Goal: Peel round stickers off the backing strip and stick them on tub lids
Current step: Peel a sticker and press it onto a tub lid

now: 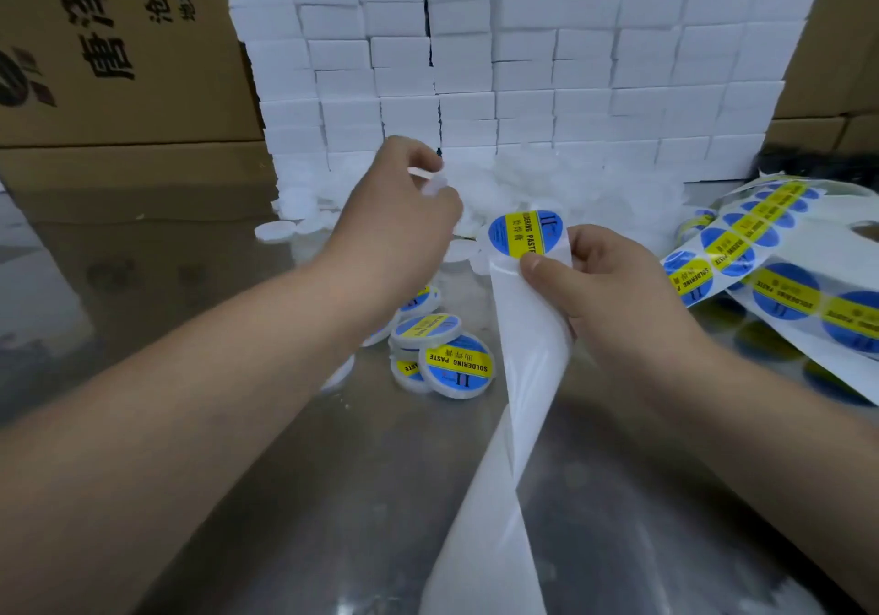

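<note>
A packing workshop: printed cartons (pixel 109 44) are looming at upper left, white boxes (pixel 513 67) are stacking across the top, stickers (pixel 780 277) are spilling at right.

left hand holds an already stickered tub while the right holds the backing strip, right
No: the head view shows the left hand holding a plain white tub; the stickered tubs lie on the table. The right hand does hold the backing strip.
</note>
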Demonstrator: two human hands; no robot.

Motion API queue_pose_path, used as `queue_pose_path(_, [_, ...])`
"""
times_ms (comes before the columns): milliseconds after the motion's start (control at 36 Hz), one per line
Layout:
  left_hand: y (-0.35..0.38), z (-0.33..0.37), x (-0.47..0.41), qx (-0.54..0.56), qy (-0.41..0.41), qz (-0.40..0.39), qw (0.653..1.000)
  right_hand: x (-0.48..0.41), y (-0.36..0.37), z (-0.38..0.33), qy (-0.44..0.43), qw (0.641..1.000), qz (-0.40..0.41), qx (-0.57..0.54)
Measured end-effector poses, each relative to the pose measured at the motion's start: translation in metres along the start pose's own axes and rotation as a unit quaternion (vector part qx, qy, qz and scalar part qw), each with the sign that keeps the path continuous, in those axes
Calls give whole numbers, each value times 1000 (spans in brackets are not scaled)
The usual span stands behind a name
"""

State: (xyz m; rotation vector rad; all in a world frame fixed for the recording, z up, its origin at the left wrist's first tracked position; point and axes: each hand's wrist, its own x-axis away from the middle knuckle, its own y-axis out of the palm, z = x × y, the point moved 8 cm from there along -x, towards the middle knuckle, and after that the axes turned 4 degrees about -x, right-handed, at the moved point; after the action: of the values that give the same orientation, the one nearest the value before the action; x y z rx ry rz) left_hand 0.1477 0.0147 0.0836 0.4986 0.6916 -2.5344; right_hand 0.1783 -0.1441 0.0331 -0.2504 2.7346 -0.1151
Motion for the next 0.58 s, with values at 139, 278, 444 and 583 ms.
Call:
queue_pose_path(139, [13,8,39,-178,107,-17,978,5,9,-6,-7,999,-42,-28])
queue_pose_path(278, [15,7,46,-203,139,-14,969,12,21,-17,-26,986,-121,-112])
queue_pose_path(444, [5,7,52,-192,162,1,968,14,24,-16,-25,979,-160,-123])
queue_pose_path(583, [6,4,54,-185,171,-8,968,15,28,-16,-29,980,-172,-98])
